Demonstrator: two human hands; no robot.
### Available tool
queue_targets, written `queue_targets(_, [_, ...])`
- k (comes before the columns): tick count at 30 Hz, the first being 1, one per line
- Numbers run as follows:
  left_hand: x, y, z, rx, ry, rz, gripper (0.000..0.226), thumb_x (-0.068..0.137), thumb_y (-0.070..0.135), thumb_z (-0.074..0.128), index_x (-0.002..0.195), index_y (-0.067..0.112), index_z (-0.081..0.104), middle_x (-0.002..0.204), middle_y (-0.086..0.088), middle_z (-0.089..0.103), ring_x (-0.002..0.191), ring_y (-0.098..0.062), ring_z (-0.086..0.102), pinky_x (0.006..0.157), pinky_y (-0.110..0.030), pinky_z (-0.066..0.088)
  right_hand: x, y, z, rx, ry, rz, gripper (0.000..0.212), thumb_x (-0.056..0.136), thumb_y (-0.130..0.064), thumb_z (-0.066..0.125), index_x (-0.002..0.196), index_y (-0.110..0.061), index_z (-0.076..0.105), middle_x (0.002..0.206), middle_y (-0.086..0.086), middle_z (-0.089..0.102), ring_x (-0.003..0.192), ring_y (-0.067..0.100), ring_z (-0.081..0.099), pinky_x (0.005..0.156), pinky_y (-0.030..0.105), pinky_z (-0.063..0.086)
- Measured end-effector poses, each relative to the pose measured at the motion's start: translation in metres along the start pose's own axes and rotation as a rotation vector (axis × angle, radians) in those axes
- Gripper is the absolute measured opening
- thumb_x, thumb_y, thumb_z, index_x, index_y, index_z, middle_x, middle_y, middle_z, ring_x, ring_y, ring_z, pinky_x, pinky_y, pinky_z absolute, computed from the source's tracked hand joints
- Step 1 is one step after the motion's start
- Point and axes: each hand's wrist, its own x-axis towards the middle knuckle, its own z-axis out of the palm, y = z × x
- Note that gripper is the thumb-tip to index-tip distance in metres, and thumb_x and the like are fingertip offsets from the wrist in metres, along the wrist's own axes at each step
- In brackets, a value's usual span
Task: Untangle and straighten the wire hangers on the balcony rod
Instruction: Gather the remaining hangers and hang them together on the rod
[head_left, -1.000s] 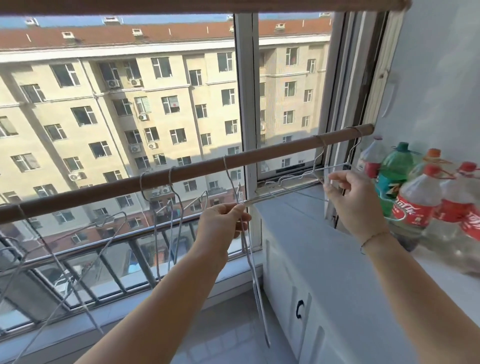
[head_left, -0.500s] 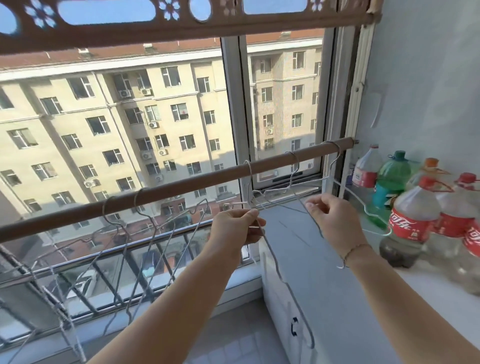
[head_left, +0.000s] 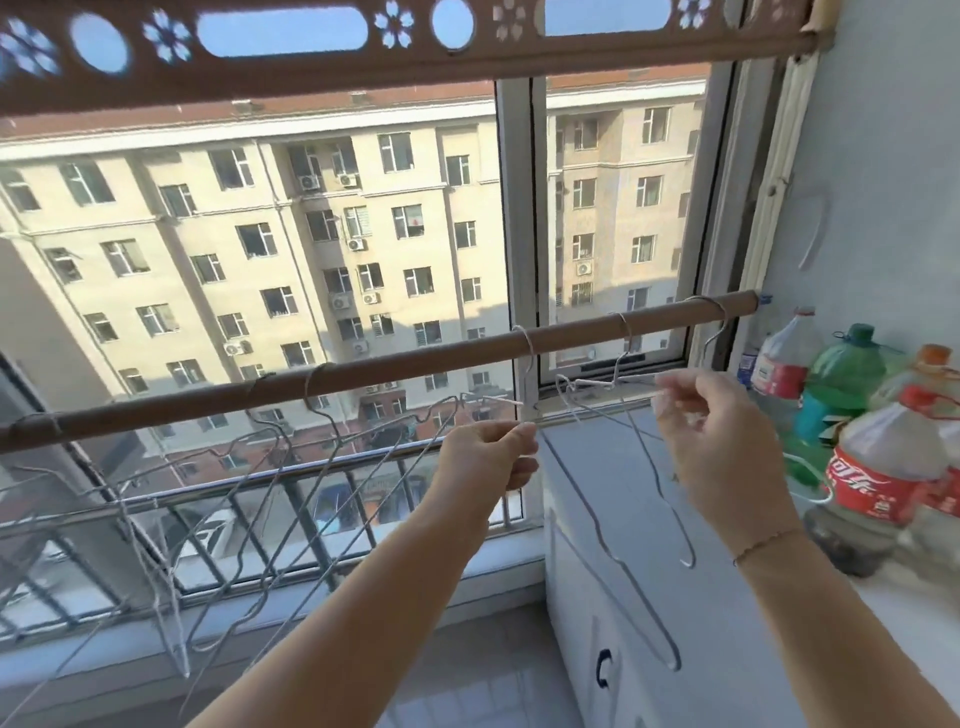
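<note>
Two hangers (head_left: 658, 496) slant down-right; left hand (head_left: 488, 460), right hand (head_left: 727, 441) pinching.

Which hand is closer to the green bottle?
The right hand. It is just left of the green bottle; the left hand is farther left, below the rod.

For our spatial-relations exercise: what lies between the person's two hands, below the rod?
In the head view, a wire hanger hooked over the rod hangs between the left hand and the right hand.

Two bare forearms (head_left: 389, 587), a thin bracelet (head_left: 763, 544) round the right wrist.
</note>
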Motion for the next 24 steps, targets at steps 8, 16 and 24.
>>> queue_targets(8, [-0.058,0.025,-0.101,0.086,0.279,0.354,0.009,0.086,0.016,0.061,0.092,0.02,0.067,0.086,-0.003,0.072,0.08,-0.011,0.067,0.075,-0.02,0.054,-0.039,-0.107,0.016,0.274,-0.174,-0.126,0.013,0.089,-0.02,0.056,0.1,-0.022,0.063,0.089,-0.013,0.063,0.087,-0.001,0.057,0.071,0.002,0.042])
queue_targets(16, [-0.055,-0.009,-0.182,0.245,0.585,0.346,0.023,0.088,0.02,0.06,0.109,0.012,0.065,0.091,0.007,0.067,0.087,-0.004,0.062,0.076,-0.015,0.048,-0.08,-0.128,0.144,0.4,-0.615,0.077,0.014,0.088,-0.027,0.058,0.097,-0.018,0.063,0.087,-0.004,0.066,0.087,0.012,0.062,0.077,0.016,0.05])
queue_targets(24, [-0.048,-0.027,-0.202,0.316,0.496,0.167,0.023,0.089,0.024,0.059,0.105,0.01,0.07,0.088,-0.004,0.072,0.082,-0.018,0.067,0.083,-0.037,0.054,-0.106,-0.16,0.196,0.721,-0.788,0.476,0.015,0.091,-0.02,0.055,0.093,-0.006,0.06,0.084,0.014,0.068,0.069,0.016,0.063,0.055,0.018,0.051])
